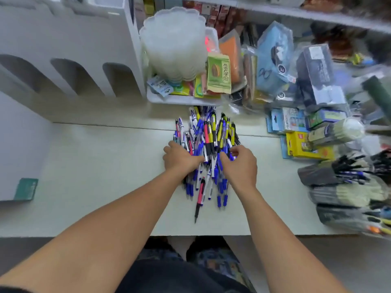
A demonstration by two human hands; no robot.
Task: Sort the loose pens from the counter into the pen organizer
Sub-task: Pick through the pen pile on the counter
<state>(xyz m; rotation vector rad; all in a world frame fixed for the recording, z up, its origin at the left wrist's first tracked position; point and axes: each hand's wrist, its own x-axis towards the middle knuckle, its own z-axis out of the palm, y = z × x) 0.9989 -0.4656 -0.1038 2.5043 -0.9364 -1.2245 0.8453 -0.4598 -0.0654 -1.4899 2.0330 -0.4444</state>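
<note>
A heap of loose blue, yellow, pink and white plastic pens (208, 149) lies mid-desk (95, 166). The left hand (181, 158) and right hand (240, 163) press its two flanks, fingers curled among the pens; whether either grips one, I cannot tell.

This looks like a stationery shop: a counter (95, 176) holds a heap of pens (208, 144), boxed goods (304, 144) and bundled pens (347, 180) crowd its right side, and packaged stock (275, 58) fills the shelf (317, 16) behind.
</note>
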